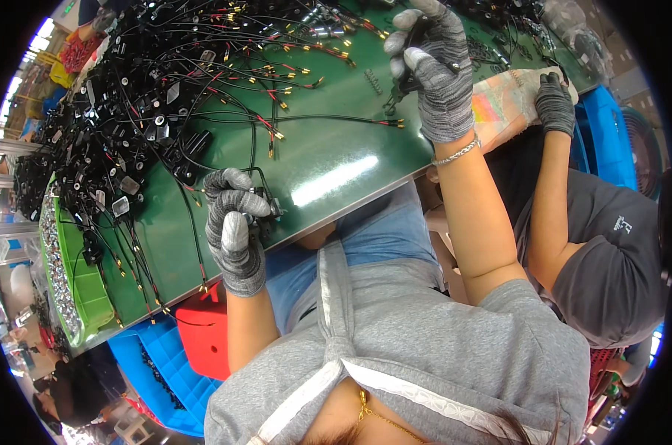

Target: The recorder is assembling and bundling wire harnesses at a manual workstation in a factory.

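Near the table's front edge, my left hand (236, 230), in a grey knit glove, is closed on a small black part (274, 208). A thin black cable loops up from beside it, and the fingers cover most of the part. My right hand (441, 81), gloved the same way, is raised over the right side of the green table (328, 148). Its curled fingers hold a small black part (400, 93) that sticks out on the left of the hand; its exact kind is hidden. Left of my left hand lies a heap of black parts with cables (113, 141).
Black cables with red wires and gold tips (276, 111) spread across the table. A green bin of small metal pieces (73, 274) stands at left. Below the edge are a red bin (206, 334) and a blue crate (158, 371). A co-worker's gloved hand (555, 104) touches a sack (506, 104).
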{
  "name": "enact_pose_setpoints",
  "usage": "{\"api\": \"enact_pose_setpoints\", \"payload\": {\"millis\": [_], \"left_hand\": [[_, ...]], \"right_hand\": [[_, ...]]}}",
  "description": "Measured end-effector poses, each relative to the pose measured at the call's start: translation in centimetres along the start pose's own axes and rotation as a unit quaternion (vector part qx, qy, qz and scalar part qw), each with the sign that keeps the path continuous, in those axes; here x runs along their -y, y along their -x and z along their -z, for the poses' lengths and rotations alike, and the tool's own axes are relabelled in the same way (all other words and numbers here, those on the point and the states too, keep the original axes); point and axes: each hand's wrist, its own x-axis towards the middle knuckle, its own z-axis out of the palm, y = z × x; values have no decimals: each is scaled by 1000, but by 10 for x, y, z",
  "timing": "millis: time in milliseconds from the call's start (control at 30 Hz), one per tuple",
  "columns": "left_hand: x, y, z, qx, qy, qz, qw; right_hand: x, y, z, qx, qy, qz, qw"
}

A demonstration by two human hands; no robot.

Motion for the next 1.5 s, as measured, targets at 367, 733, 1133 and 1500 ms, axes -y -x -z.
{"api": "enact_pose_setpoints", "payload": {"millis": [367, 733, 1133, 1500], "left_hand": [[1, 0, 0, 8, 5, -10, 1000], [8, 2, 9, -6, -17, 4, 1000], [-2, 1, -2, -30, 6, 36, 999], [1, -3, -9, -67, 46, 57, 995]], "right_hand": [[-2, -11, 1, 5, 71, -72, 995], [-11, 16, -16, -26, 120, 65, 990], [17, 8, -3, 24, -61, -111, 992], [13, 11, -23, -109, -128, -104, 980]]}}
